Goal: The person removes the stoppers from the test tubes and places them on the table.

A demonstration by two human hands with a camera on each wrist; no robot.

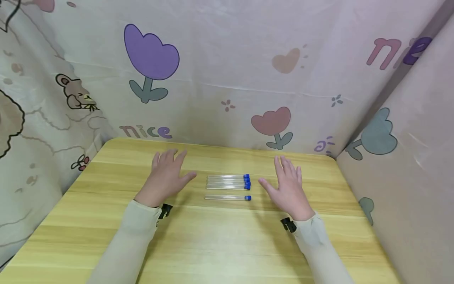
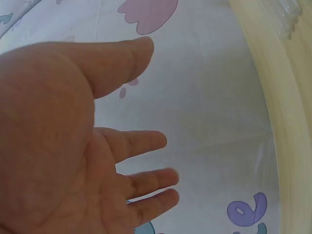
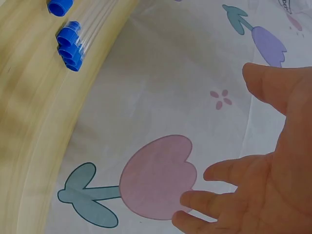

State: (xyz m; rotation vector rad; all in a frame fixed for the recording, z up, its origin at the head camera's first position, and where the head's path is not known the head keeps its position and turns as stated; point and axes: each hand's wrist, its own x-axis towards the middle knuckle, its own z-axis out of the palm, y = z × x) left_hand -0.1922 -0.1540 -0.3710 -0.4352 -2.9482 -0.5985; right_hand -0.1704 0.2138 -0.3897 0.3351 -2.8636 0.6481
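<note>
Several clear tubes with blue caps [image 1: 227, 182] lie side by side in a row on the wooden table, their caps toward the right. A single tube [image 1: 227, 197] of the same kind lies a little nearer to me, parallel to the row. To the left of the tubes is my left hand [image 1: 164, 177], held above the table with fingers spread and nothing in it. My right hand [image 1: 289, 189] hovers on the other side, thumb toward the blue caps [image 3: 68, 41], also spread and holding nothing.
The wooden table [image 1: 213, 244] meets a hanging printed cloth [image 1: 220, 59] along its back edge. More printed cloth hangs at the left and right sides. Each wrist wears a strap with a black buckle [image 1: 288, 225].
</note>
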